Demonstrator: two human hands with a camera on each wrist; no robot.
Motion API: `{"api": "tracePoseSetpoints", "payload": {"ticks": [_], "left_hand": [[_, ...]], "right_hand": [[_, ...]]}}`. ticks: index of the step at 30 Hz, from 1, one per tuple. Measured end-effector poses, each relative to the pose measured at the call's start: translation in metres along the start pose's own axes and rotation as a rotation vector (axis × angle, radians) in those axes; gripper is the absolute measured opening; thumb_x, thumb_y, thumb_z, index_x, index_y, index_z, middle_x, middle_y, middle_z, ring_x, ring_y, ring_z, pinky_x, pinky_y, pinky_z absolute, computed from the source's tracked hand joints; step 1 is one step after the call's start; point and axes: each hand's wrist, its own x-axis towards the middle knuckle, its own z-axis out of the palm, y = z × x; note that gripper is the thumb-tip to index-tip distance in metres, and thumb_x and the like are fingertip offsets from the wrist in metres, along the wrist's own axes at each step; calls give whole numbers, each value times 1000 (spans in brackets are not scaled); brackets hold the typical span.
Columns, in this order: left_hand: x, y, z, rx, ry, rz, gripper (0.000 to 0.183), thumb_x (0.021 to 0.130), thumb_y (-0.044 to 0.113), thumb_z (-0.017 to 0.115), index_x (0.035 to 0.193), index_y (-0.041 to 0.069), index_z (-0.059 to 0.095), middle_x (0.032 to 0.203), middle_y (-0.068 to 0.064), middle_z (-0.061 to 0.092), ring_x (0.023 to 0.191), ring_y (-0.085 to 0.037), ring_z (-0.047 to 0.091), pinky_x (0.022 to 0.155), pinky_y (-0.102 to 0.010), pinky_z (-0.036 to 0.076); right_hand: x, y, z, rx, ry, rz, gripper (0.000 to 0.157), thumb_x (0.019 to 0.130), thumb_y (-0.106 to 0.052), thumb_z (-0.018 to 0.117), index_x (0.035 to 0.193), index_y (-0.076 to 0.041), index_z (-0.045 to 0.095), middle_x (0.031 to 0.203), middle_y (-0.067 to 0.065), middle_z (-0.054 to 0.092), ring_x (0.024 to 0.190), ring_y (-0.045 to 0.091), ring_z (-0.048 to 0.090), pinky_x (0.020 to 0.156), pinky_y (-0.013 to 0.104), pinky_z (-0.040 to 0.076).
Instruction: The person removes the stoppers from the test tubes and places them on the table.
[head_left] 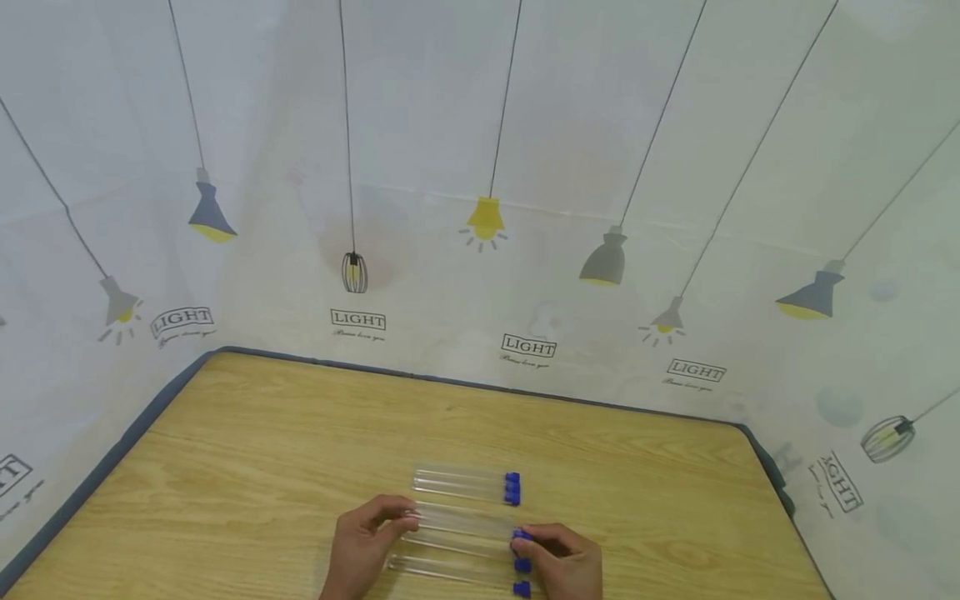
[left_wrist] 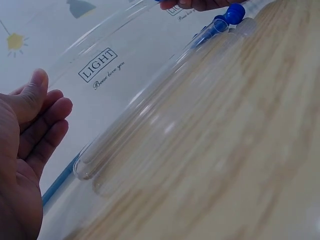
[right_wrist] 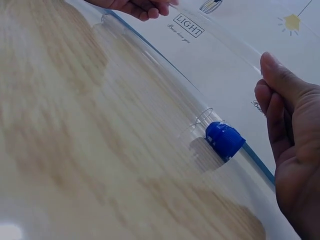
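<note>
A clear test tube (head_left: pixel 468 520) is stretched between both hands, raised off the table. My left hand (head_left: pixel 363 537) pinches its rounded end between thumb and fingers. At its other end, my right hand (head_left: pixel 566 560) grips it, and blue shows at those fingertips, mostly hidden. Nearer me lie two more tubes, a middle one (head_left: pixel 457 545) and a front one (head_left: pixel 453 569), with blue caps (head_left: pixel 522 589) at their right ends. In the right wrist view, a blue cap (right_wrist: pixel 225 141) sits by a tube's rim on the table.
Beyond the held tube, a group of clear tubes (head_left: pixel 459 482) lies side by side, their blue caps (head_left: pixel 512 489) to the right. The wood-grain table (head_left: pixel 247 467) has a dark edge and meets a wall covering (head_left: pixel 427 275) printed with lamps.
</note>
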Motion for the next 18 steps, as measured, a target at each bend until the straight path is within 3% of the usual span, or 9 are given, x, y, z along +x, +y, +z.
{"api": "tracePoseSetpoints", "payload": {"ticks": [6,9,18], "left_hand": [[0,-1,-1,35,1,2,18,80,-4,71,97,-6,65,89,-15,69,82,-20,67,76,-28,55],[1,-2,-1,52,-7,27,18,80,-6,70,97,-6,65,88,-14,69,81,-21,67,77,-28,55],[1,-5,-5,35,-8,18,18,80,-6,69,98,-6,65,86,-12,69,81,-20,67,81,-28,53]], "right_hand": [[2,-1,-3,33,-68,-28,22,69,-4,84,86,3,73,84,16,71,73,28,69,65,33,57],[4,0,-5,35,-97,-43,21,69,-2,83,87,4,72,84,16,71,73,28,69,64,32,57],[7,3,-5,44,-137,-51,21,70,-3,83,87,5,72,85,16,71,74,29,69,65,33,57]]}}
